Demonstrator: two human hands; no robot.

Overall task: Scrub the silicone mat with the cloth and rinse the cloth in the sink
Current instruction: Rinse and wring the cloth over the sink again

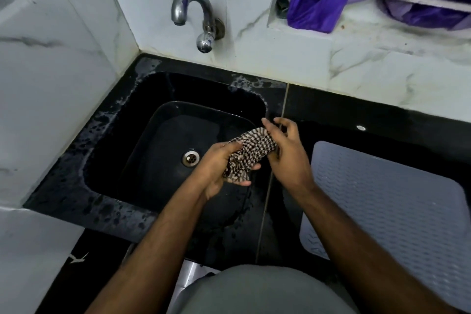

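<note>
Cloth (pixel 248 154) bunched between left hand (pixel 219 168) and right hand (pixel 285 153), both grasping | over sink (pixel 107 140) so drips fall in | tap (pixel 193 15) dry | mat (pixel 397 201) flat alongside

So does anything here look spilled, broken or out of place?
Nothing broken. Water and suds are splashed along the black sink rim, left and back. The silicone mat lies flat; the checked cloth is bunched between both hands.
</note>
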